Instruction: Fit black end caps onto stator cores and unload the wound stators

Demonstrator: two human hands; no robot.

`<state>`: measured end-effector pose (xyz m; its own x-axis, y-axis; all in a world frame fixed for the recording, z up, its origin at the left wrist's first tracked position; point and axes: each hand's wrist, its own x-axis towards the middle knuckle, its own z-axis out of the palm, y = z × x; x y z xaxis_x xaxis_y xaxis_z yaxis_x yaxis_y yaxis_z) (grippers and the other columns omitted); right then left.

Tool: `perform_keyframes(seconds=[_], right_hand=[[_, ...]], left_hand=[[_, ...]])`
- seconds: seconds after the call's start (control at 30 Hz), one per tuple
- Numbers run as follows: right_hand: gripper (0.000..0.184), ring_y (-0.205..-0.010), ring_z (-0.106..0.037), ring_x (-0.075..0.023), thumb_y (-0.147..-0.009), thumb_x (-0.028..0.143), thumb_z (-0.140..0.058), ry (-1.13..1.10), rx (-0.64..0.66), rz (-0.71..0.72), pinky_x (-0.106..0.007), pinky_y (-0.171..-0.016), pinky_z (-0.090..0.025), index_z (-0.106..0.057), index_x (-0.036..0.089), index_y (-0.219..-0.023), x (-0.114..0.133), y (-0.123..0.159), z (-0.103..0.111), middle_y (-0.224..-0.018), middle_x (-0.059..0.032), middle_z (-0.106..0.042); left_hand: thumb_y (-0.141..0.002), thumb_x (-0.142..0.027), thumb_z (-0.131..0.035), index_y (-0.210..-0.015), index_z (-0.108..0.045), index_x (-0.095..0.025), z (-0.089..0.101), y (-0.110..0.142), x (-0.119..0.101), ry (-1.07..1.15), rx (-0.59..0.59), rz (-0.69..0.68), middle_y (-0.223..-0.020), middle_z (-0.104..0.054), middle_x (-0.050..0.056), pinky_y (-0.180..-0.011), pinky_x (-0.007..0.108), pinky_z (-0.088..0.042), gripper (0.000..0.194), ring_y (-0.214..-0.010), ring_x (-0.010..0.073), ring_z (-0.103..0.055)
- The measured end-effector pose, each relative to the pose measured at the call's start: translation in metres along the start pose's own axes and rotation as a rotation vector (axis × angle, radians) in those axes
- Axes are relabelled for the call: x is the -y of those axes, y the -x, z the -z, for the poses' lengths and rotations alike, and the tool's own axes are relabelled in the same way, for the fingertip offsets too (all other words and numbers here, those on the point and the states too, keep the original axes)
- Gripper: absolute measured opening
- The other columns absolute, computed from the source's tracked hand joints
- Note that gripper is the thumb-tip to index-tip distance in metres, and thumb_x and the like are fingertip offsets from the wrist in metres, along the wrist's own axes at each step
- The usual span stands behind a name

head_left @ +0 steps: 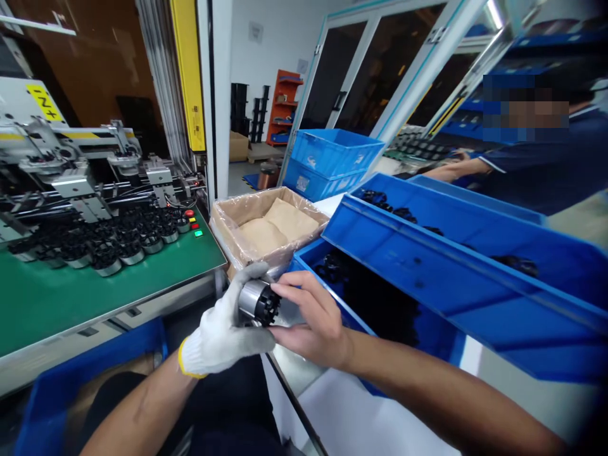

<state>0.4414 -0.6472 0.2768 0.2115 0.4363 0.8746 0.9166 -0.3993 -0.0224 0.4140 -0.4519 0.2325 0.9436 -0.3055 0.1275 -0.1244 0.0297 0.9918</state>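
Observation:
My left hand (223,329), in a white knit glove with a yellow cuff, is wrapped round a stator core (255,300). This part is a silver metal cylinder with a black toothed plastic end that faces right. My bare right hand (316,323) grips the black end, with fingertips on its upper edge and the thumb below. What lies inside the cylinder is hidden from view. Both hands hold the part in front of an open carton (223,231). Similar stator cores (130,252) stand in a dense group on the green bench top (166,278) to the left.
Blue bins (451,272) with black parts stand at the right, one tilted across another. Stacked blue crates (332,155) are behind the carton. Machine fixtures (76,183) and lit buttons (198,234) border the bench. Another person (532,158) reaches in at the far right.

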Motion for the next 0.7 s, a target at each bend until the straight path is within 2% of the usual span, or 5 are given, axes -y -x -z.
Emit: perform_keyframes(seconds=[0.2,0.33,0.43,0.57,0.7], right_hand=[[0.044,-0.084,-0.066,-0.0223,-0.081,0.033,-0.080,0.043,-0.003,0.042,-0.036,-0.069,-0.060,-0.060,0.013,-0.115,-0.002,0.000,0.000,-0.095,-0.0136,-0.066],[0.041,-0.082,-0.065,-0.0214,-0.082,0.034,-0.078,0.059,0.009,0.009,-0.034,-0.066,-0.059,-0.059,0.013,-0.112,0.000,-0.002,0.000,-0.092,-0.0127,-0.066],[0.042,-0.083,-0.066,-0.0225,-0.081,0.033,-0.079,0.094,0.010,0.039,-0.035,-0.067,-0.059,-0.059,0.013,-0.112,0.001,-0.002,-0.001,-0.091,-0.0129,-0.066],[0.043,-0.083,-0.066,-0.0227,-0.082,0.036,-0.078,0.087,0.027,0.030,-0.035,-0.067,-0.059,-0.059,0.013,-0.112,0.000,-0.001,-0.002,-0.093,-0.0135,-0.067],[0.040,-0.089,-0.065,-0.0243,-0.086,0.034,-0.074,0.133,0.058,0.146,-0.036,-0.072,-0.059,-0.059,0.009,-0.114,-0.003,0.003,-0.001,-0.096,-0.0159,-0.067]], left_hand=[[-0.072,-0.023,-0.082,-0.152,-0.041,-0.038,0.002,-0.003,-0.003,-0.078,-0.007,-0.023,-0.146,-0.056,-0.003,-0.113,0.030,-0.043,0.091,-0.135,0.0249,-0.053],[-0.080,-0.031,-0.077,-0.151,-0.043,-0.034,0.000,-0.006,0.003,0.027,0.027,-0.118,-0.147,-0.056,-0.001,-0.117,0.031,-0.040,0.079,-0.139,0.0253,-0.049],[-0.082,-0.032,-0.076,-0.150,-0.045,-0.032,-0.002,-0.007,0.009,0.077,0.020,-0.148,-0.148,-0.055,0.001,-0.119,0.032,-0.037,0.074,-0.141,0.0264,-0.046],[-0.080,-0.031,-0.077,-0.148,-0.048,-0.030,-0.003,-0.006,0.011,0.059,-0.028,-0.122,-0.149,-0.055,0.002,-0.120,0.035,-0.036,0.074,-0.141,0.0287,-0.046],[-0.072,-0.025,-0.080,-0.145,-0.050,-0.029,-0.004,-0.005,0.003,-0.078,-0.086,-0.025,-0.143,-0.060,0.001,-0.118,0.034,-0.039,0.080,-0.139,0.0289,-0.050]])
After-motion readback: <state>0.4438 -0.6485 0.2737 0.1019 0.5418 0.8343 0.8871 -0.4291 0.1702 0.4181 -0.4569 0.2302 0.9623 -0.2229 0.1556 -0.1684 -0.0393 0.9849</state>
